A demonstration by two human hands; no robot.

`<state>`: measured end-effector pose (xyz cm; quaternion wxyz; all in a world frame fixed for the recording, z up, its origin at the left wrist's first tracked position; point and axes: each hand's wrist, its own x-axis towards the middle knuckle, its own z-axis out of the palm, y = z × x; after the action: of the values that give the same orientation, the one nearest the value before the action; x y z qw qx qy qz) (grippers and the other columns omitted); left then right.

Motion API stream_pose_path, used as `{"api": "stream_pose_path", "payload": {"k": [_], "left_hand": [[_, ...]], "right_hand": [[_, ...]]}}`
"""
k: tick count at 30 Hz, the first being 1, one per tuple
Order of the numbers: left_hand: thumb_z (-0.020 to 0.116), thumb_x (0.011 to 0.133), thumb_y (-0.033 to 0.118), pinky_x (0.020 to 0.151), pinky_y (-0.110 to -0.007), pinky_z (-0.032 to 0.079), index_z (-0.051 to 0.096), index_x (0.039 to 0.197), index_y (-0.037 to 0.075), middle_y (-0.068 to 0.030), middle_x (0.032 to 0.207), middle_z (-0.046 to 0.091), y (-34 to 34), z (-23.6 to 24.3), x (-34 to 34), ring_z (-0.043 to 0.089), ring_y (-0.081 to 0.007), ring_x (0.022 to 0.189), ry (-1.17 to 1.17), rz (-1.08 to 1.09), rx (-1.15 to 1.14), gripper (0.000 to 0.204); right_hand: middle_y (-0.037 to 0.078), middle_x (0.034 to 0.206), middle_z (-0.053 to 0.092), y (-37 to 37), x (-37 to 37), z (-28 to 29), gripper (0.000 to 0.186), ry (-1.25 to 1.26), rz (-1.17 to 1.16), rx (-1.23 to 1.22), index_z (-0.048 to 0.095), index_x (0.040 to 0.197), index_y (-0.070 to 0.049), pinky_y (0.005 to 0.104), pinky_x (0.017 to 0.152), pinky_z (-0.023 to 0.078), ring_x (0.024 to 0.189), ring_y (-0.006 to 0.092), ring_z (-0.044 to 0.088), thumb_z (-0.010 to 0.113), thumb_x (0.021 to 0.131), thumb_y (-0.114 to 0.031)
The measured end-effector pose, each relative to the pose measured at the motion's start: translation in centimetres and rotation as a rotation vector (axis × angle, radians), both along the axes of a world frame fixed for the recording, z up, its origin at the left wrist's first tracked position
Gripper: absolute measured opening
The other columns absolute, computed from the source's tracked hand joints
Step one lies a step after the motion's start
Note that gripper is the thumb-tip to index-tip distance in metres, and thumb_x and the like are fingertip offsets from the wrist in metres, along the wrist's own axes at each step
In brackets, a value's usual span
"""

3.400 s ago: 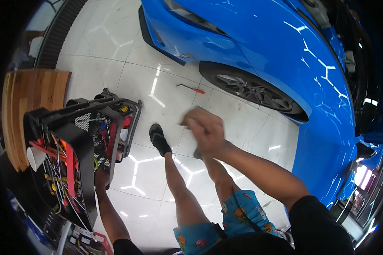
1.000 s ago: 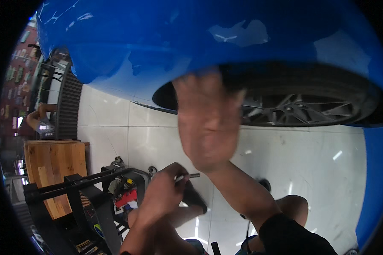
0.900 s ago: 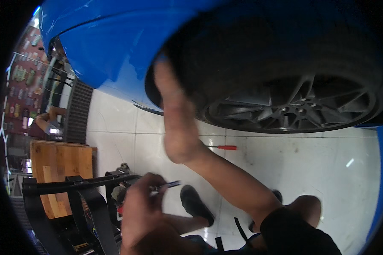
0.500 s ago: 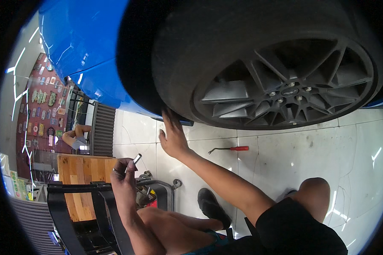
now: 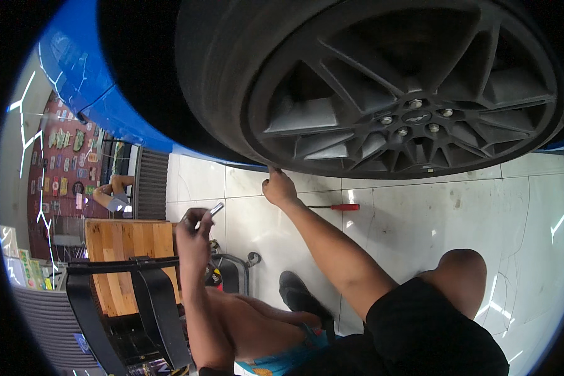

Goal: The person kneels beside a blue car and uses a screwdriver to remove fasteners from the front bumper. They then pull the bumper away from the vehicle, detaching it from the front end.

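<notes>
My left hand is closed on a small shiny metal cylinder that looks like a socket, pinched between thumb and fingers. Up at the tyre, my right hand touches the lower edge with a finger stretched out and the thumb apart; its other fingers are partly hidden. The dark spoked wheel rim with its several lug nuts fills the upper right. Beside my right forearm, a red-handled pry tool lies on the floor, its forked tip hidden by the arm.
A blue car body arches over the wheel. At the lower left stand a wooden-slat surface and a black framed cart with a caster. Another person's bent arm or leg shows farther left. Pale tiles cover the floor.
My right hand has shifted right along the tyre's lower edge, its fingers less spread. My left hand has moved up and right with the metal cylinder. The view has shifted closer to the wheel.
</notes>
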<state>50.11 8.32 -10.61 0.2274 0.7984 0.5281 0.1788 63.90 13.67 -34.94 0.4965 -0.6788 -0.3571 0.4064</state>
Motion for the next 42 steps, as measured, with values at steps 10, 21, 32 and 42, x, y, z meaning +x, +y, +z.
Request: {"api": "stream_pose_path", "payload": {"k": [10,21,32,42], "left_hand": [[0.074,0.082,0.015,0.071,-0.038,0.054,0.075,0.085,0.003,-0.0168,0.082,0.073,10.6,-11.7,2.2,0.072,-0.0297,0.077,0.307,-0.248,0.067,0.013],[0.067,0.088,0.02,0.065,-0.04,0.052,0.07,0.077,0.003,-0.0166,0.078,0.071,8.8,-13.0,1.3,0.069,-0.0326,0.072,0.358,-0.273,0.092,0.021],[0.078,0.083,0.032,0.066,-0.035,0.05,0.076,0.08,0.0,-0.0129,0.072,0.072,13.0,-24.5,1.1,0.063,-0.0195,0.065,0.009,0.092,-0.181,0.032],[0.076,0.085,0.018,0.072,-0.03,0.048,0.073,0.099,-0.004,-0.0077,0.084,0.072,11.3,-27.7,2.7,0.062,-0.015,0.075,-0.434,-0.022,-0.459,0.026]], "right_hand": [[0.023,0.128,0.061,-2.9,3.7,-6.8,0.067,-0.007,0.171,0.204,0.039,0.147,-0.004,0.0399,0.104,0.045,0.12,0.035,0.058,0.056,0.082,-0.016],[0.016,0.121,0.06,-1.0,0.0,-2.6,0.085,0.863,0.131,0.127,0.019,0.157,-0.008,0.0376,0.065,0.057,0.079,0.0237,0.068,0.06,0.084,-0.017],[0.006,0.106,0.061,-1.3,-4.7,-4.2,0.033,0.811,-0.429,0.076,0.053,0.129,-0.012,0.0389,0.069,0.055,0.093,0.0169,0.059,0.057,0.097,-0.018],[0.007,0.099,0.062,-1.7,-2.2,-13.6,0.021,1.221,-0.217,0.298,0.059,0.115,-0.003,0.03,0.076,0.051,0.084,0.0162,0.059,0.056,0.099,-0.017]]}}
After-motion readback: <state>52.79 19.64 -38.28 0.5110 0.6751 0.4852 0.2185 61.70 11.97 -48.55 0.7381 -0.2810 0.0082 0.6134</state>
